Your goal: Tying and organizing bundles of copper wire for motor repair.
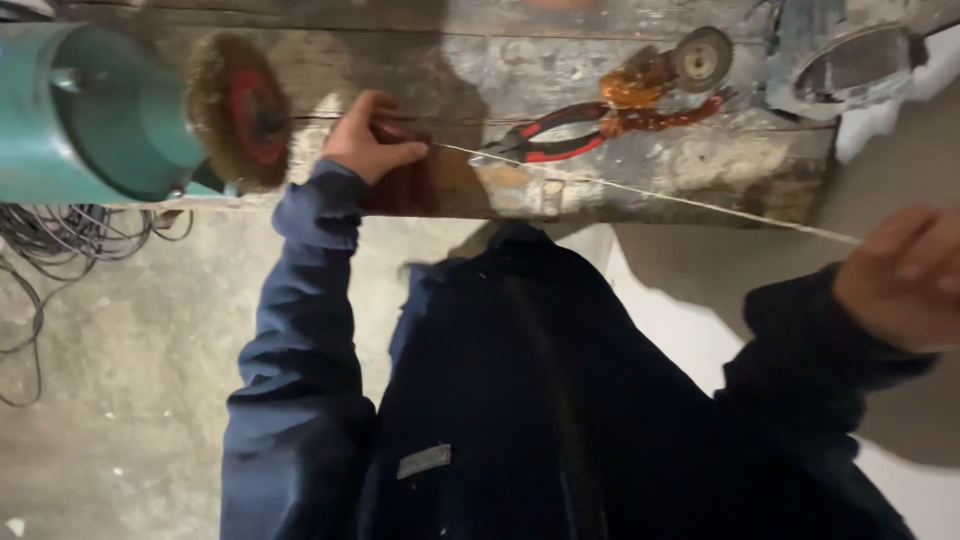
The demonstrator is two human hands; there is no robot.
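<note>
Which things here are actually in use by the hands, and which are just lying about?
In use:
left hand
right hand
thin wire stretched between them

Lying about:
red-handled pliers
wire brush wheel on green grinder
small wire wheel
cables
workbench

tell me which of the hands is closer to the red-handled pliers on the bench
Left. The left hand rests on the bench edge just beside the pliers, pinching the thin cord. The right hand is far off, away from the bench.
</note>
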